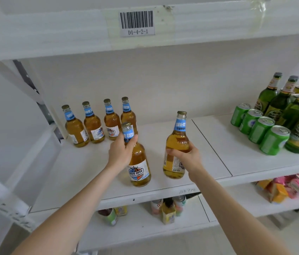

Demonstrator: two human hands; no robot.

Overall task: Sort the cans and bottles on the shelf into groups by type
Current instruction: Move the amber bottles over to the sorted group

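— Where are our two Dahe bottles?
— On the shelf [82, 172], middle. Our left hand [120, 153] curls fingers round the front bottle [139, 170] at its neck; our right hand [189, 159] wraps fingers round the other bottle [178, 138], mid-body.

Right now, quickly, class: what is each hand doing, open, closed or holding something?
Left hand: grips the left amber bottle by its neck.
Right hand: grips the right amber bottle round its body.

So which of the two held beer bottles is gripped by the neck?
The left bottle, in the left hand: fingers wrap its blue neck label. The right hand grips the right bottle around its body.
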